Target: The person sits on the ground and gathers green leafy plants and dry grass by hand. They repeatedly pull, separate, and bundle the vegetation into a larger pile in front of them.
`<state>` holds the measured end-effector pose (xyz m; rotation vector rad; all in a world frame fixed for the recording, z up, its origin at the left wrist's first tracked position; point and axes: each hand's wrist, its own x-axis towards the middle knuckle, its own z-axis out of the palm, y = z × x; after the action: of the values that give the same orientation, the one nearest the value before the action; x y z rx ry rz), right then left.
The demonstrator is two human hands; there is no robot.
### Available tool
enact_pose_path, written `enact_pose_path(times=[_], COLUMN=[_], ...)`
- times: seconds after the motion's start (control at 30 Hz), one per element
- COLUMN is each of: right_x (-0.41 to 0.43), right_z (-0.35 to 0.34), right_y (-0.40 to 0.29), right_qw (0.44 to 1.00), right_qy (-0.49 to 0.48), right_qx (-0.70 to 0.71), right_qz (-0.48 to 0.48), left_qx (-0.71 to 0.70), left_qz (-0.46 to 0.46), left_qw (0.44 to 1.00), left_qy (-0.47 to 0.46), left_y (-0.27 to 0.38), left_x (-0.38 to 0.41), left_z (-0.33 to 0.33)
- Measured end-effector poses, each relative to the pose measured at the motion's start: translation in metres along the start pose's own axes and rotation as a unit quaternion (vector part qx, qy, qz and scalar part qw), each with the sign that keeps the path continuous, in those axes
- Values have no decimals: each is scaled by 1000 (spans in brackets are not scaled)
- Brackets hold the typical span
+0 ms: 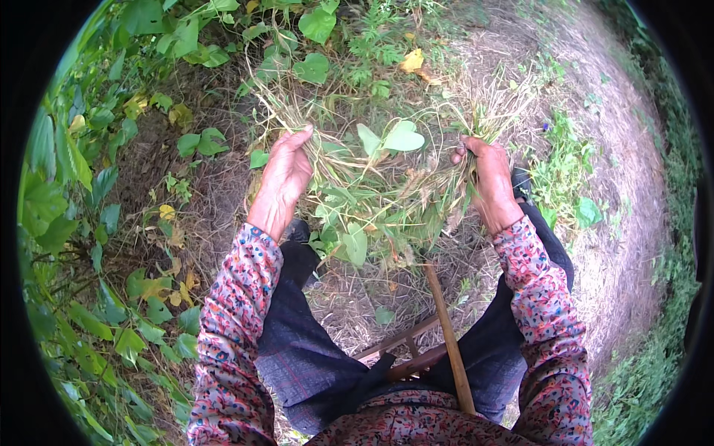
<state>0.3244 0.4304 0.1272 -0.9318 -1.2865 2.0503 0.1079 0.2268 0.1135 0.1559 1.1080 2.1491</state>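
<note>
My left hand (287,167) grips the stems of a bunch of pulled weeds and grass (329,161), with dry roots or stalks sticking out past the fingers. On the other side, my right hand (491,173) is closed around a second bunch of grass (491,120), whose pale straw ends fan upward. Green vines and leaves (357,242) hang in a tangle between the two hands. Below this tangle, a wooden handle (449,340) slants down to my lap; its far end is hidden by the foliage.
Broad-leaved plants (83,223) crowd the left side. Dry straw litter covers the ground (613,267) on the right, with low weeds (563,161) near my right foot. A wooden frame, perhaps a stool (404,340), shows between my legs. Yellow leaves (413,60) lie ahead.
</note>
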Motion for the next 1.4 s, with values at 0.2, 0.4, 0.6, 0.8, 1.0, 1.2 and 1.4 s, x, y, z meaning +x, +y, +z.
enact_pose_path(times=[0.2, 0.4, 0.6, 0.8, 1.0, 1.2, 1.4], right_x=[7, -2, -9, -13, -30, -28, -27], right_z=[-10, 5, 15, 28, 39, 41, 31], right_y=[-3, 8, 17, 34, 34, 40, 40], right_qw=[998, 1000, 997, 991, 973, 968, 970], right_qy=[44, 4, -60, -122, -206, -215, -219], right_qx=[37, -19, -43, -43, -102, -129, -91], right_qz=[-1, 18, 7, 34, -9, -19, -50], left_qx=[74, 139, 169, 287, 366, 394, 350], left_qz=[49, 5, -67, -100, -180, -146, -150], left_qw=[993, 990, 982, 945, 900, 890, 914], left_qy=[79, -8, -57, -121, -155, -177, -141], left_y=[8, -7, -18, -31, -42, -51, -47], left_x=[3, -12, -30, -40, -49, -53, -52], left_z=[-16, 9, 39, 51, 55, 48, 57])
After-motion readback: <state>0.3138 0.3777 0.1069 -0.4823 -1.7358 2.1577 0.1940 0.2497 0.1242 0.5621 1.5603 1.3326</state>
